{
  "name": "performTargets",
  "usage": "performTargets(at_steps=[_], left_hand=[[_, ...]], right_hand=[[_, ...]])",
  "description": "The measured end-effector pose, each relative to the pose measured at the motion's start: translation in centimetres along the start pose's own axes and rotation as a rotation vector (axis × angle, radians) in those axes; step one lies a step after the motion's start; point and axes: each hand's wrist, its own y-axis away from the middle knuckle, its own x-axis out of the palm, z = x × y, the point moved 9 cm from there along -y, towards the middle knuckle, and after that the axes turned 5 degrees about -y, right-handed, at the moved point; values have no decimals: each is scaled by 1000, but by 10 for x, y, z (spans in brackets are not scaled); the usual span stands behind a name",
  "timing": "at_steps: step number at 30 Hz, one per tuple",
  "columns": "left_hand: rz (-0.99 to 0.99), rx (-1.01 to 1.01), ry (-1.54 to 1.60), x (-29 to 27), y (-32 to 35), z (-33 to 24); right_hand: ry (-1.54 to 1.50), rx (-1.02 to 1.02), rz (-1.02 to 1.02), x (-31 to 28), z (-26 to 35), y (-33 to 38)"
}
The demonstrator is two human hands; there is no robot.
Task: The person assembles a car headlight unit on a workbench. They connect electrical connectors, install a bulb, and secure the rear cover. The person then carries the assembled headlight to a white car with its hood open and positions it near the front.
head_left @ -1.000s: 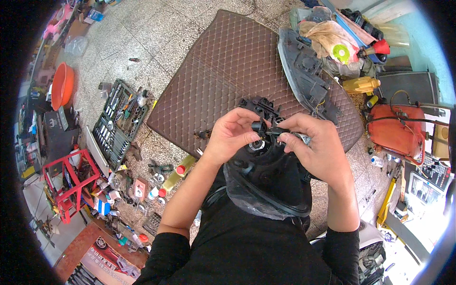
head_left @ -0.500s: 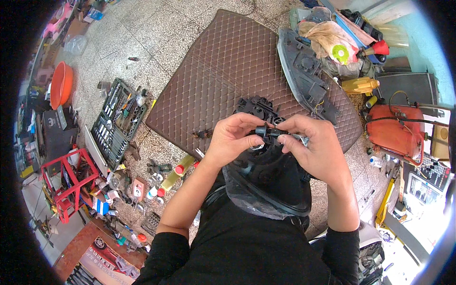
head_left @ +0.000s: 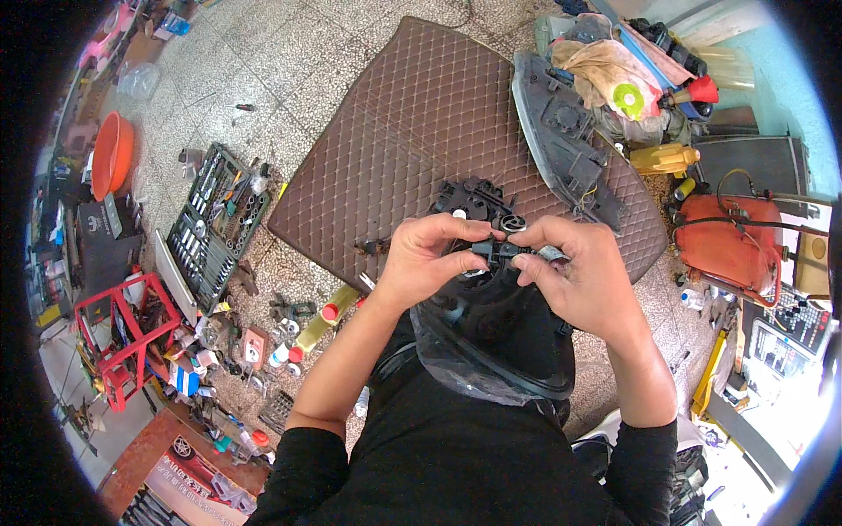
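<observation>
My left hand [head_left: 419, 263] and my right hand [head_left: 586, 273] meet above my lap, fingertips closed in a pinch. Between them is a small black plastic connector [head_left: 496, 252], gripped from both sides. A silvery piece [head_left: 553, 254] shows beside my right fingers; whether it joins the connector I cannot tell. Under my hands a black headlight housing [head_left: 500, 351] rests against my lap, with clear plastic film [head_left: 460, 373] along its near edge. Its far end, with black brackets and a round opening [head_left: 511, 223], lies over the quilted brown mat [head_left: 386, 131]. My hands hide the housing's middle.
Another headlight [head_left: 570, 140] lies on the mat's right side. To the left are an open socket set [head_left: 215, 228], a red metal frame [head_left: 127, 342], bottles [head_left: 320, 326] and scattered small parts. A red tank [head_left: 732, 232] stands at right, below a heap of rags [head_left: 605, 70].
The connector has turned between my fingertips, and its wider round end no longer shows at my left fingers. My right forearm has shifted slightly outward. The housing stays put.
</observation>
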Motion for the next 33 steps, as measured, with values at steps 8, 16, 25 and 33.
performTargets(at_steps=[8,16,25,33], left_hand=[[-33,51,-36,2,4,-4],[-93,-43,-27,0,6,6],[-21,20,-149,-6,0,-3],[-15,-65,22,-16,0,0]], right_hand=[[18,-29,5,3,1,-1],[30,-36,-12,7,0,-2],[15,32,82,7,-10,-9],[155,-87,255,10,-13,-18]])
